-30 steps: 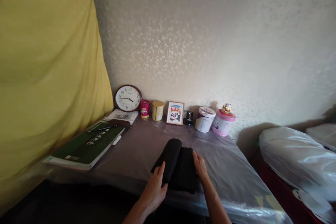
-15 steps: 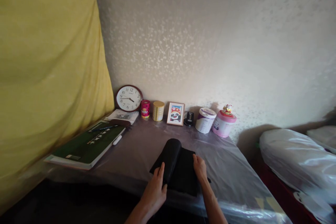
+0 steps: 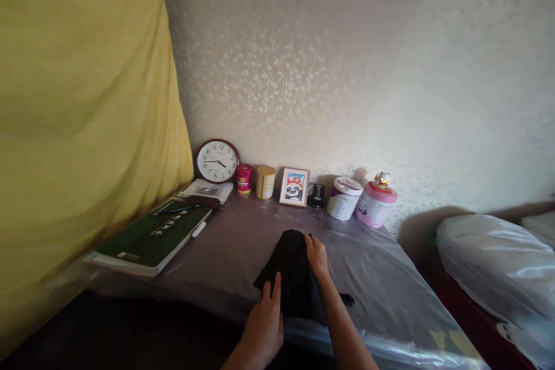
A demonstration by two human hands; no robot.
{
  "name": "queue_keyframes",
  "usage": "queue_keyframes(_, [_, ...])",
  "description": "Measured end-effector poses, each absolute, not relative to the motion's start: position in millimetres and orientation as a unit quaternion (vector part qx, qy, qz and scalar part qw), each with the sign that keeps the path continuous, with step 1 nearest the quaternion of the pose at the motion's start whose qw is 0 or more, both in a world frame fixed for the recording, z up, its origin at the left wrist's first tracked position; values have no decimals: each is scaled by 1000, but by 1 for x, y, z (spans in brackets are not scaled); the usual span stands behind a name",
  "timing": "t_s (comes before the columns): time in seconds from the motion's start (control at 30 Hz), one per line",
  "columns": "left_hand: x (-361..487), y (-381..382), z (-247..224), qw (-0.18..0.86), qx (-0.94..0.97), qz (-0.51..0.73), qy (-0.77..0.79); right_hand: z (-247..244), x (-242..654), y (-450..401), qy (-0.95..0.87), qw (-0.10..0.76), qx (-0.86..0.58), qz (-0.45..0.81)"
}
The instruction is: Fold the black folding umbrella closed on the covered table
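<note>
A black cloth is draped over a bulky, roll-shaped form near the front edge of the table. My right hand pinches the cloth's upper right edge, drawn up against the roll. Against the lower left side of the bundle, my left hand has its fingers stretched along the cloth and its thumb on the near side, holding the roll. The dark roll itself is now mostly covered. A short black strip sticks out to the right, past my right forearm.
Along the wall stand a clock, a red can, a yellow tin, a framed panda picture, a small black object, a white tub and a pink tub. Left lie a green book and a white marker.
My right hand has moved up and left, bringing the cloth's right side over the black roll. My left hand stays at the roll's near end. The view has shifted slightly.
</note>
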State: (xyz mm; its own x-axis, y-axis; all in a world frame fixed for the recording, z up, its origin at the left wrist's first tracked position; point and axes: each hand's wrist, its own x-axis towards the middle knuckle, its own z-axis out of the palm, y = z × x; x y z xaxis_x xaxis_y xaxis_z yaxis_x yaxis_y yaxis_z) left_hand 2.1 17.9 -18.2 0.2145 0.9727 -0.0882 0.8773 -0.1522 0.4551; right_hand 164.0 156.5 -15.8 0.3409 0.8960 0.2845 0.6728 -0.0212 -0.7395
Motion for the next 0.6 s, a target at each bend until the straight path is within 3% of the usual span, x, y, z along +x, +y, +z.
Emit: queue_keyframes(0.6, [-2,13,-18,215,742,115,624,-8,121,150,-619,348,-655,259])
